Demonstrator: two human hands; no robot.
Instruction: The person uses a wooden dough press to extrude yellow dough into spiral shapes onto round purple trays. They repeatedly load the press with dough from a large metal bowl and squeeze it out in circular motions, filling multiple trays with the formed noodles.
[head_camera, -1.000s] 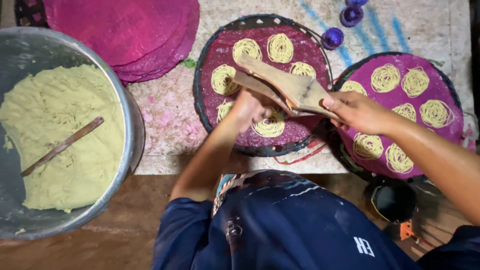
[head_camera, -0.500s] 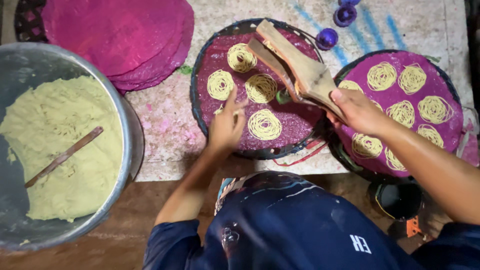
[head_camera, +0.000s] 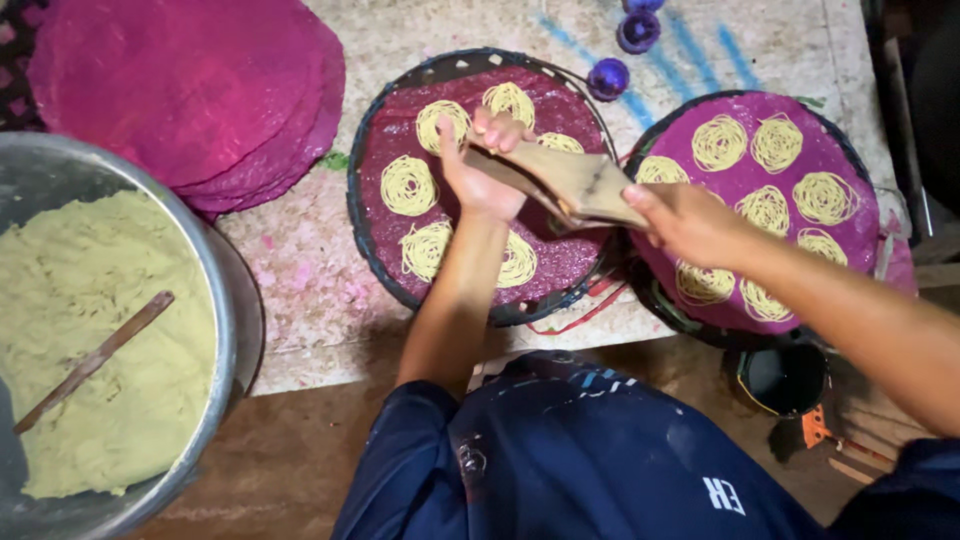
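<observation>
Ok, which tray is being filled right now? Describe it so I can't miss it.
Start at the big metal bowl of dough on the left, then go right past the stacked pink mats. It's the middle round tray, under the wooden press. Its mat is darker maroon, with fewer noodle spirals than the right tray.

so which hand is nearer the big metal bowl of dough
Left. The left hand grips the wooden press over the middle tray, closer to the bowl; the right hand is farther right.

Bare forearms, bare hands, dark navy clothing with small white markings
</observation>
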